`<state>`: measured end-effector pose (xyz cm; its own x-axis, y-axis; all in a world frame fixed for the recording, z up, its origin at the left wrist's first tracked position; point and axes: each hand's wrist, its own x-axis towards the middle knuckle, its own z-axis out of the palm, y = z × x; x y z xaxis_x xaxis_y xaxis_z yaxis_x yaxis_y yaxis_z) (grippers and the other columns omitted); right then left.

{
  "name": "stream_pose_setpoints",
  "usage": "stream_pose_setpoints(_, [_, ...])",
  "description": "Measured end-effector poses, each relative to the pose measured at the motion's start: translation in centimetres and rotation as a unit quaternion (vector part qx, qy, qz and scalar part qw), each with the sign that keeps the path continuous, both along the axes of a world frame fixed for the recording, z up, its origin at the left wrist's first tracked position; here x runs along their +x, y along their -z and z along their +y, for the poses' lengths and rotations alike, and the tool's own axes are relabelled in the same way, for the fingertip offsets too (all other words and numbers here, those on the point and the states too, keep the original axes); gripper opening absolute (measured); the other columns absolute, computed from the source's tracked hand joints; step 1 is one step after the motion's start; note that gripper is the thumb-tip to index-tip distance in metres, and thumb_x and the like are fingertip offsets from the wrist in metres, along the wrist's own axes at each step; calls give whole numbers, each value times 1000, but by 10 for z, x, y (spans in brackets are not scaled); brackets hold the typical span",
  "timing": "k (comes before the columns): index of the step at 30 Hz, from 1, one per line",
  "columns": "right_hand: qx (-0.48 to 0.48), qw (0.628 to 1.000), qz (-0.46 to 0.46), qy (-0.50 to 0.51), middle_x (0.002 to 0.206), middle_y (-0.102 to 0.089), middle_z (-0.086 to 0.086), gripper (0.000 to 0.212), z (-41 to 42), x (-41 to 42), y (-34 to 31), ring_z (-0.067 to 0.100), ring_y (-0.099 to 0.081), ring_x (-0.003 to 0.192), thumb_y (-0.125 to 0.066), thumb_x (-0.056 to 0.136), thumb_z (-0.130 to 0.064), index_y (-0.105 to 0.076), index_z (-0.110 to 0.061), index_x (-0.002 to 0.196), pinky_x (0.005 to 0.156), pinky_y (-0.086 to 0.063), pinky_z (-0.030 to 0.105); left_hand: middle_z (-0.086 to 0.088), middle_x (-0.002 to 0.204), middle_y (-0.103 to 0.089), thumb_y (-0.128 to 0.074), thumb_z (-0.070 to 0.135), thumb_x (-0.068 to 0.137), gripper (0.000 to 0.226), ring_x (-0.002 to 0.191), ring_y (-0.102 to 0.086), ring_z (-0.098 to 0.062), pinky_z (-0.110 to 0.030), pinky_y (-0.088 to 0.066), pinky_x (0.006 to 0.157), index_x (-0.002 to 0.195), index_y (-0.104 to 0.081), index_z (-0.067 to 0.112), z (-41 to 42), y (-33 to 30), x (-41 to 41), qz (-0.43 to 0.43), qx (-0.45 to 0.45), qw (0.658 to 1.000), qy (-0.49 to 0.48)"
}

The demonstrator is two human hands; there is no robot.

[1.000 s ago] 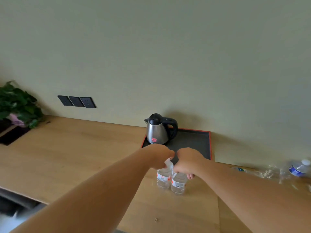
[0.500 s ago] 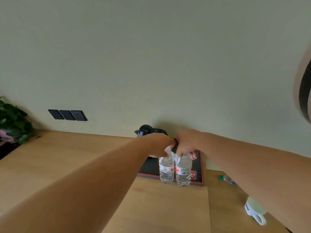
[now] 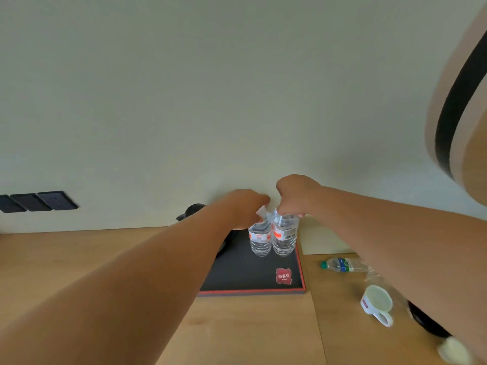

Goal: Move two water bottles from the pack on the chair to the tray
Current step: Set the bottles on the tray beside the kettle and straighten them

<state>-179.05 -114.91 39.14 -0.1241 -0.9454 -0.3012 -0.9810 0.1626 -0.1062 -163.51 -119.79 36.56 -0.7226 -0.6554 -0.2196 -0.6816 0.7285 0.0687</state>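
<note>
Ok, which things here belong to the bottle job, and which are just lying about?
Job: two clear plastic water bottles, left and right; black red-rimmed tray; left hand; right hand.
Lying about: white ceramic mug; green-capped plastic bottle on its side; black-lidded kettle.

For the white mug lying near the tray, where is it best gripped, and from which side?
By its handle, coming from above on the near side. The white mug lies tipped on the table, mouth facing up toward the camera, with the handle loop sticking out free.

Black tray [image 3: 245, 275], red rim, red logo; clear bottles [image 3: 260, 238], orange-white labels; white mug [image 3: 376, 304].
</note>
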Motion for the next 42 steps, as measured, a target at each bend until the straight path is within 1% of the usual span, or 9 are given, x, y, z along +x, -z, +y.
stream_pose_setpoints(7, [-34,999,5,13,70,-47,1,28,-42,-19,26,26,-57,76,-66,80,-9,-42,-16,66,49,-34,25,-12,131,-63,-57,25,103,40,119,-61,-32,-31,-37,79,142,-50,17,-36,23,-16,10,9,1000,-11])
stream_pose_setpoints(12, [-46,999,13,23,71,-46,1,13,-65,-25,46,27,-58,79,-68,82,-13,-56,-10,82,61,-42,29,-15,130,-64,-54,24,105,42,119,-61,-33,-31,-35,79,145,-48,14,-57,44,-25,14,-2,1000,-13])
stream_pose_setpoints(17, [-47,997,12,55,70,-49,3,29,-83,-34,69,27,-56,74,-68,82,-12,-45,-16,65,52,-36,26,-16,126,-65,-53,21,105,41,117,-62,-34,-35,-43,83,145,-47,12,-76,56,-37,1,0,1000,2])
stream_pose_setpoints(21, [-57,995,-1,78,66,-47,2,19,-93,-41,82,27,-54,70,-69,81,-11,-54,-12,69,47,-29,24,-15,115,-69,-54,20,104,34,108,-65,-35,-39,-49,85,136,-52,10,-91,66,-47,-6,-18,1000,9])
stream_pose_setpoints(23, [-61,994,-9,87,64,-46,1,26,-96,-43,85,28,-55,70,-69,82,-10,-48,-13,66,46,-28,23,-12,113,-70,-55,20,103,30,106,-66,-33,-40,-51,87,131,-55,10,-98,71,-52,14,-12,1000,-4])
stream_pose_setpoints(26, [-76,992,-16,100,62,-43,2,36,-100,-44,90,28,-53,69,-68,83,-8,-40,-16,61,45,-26,23,-11,111,-70,-56,17,102,24,103,-67,-33,-36,-50,80,125,-57,10,-106,74,-56,42,-13,999,-10])
stream_pose_setpoints(31, [-85,991,-1,104,63,-43,2,20,-98,-40,94,29,-56,71,-68,88,-10,-53,-11,74,58,-39,28,-12,100,-69,-56,14,100,19,95,-66,-33,-33,-38,70,118,-55,9,-106,79,-57,38,-30,999,-4])
stream_pose_setpoints(36, [-36,995,22,90,63,-42,1,42,-97,-38,90,27,-56,74,-67,92,-10,-39,-16,62,65,-43,29,-12,104,-67,-57,15,100,20,97,-66,-34,-35,-41,76,119,-55,11,-99,88,-61,14,-46,999,-5])
stream_pose_setpoints(42, [-30,994,28,101,65,-45,0,36,-94,-34,93,29,-58,78,-64,94,-5,-45,-13,65,68,-42,28,-12,102,-65,-56,14,100,21,99,-65,-34,-34,-42,78,120,-57,11,-98,84,-59,44,-7,998,-43])
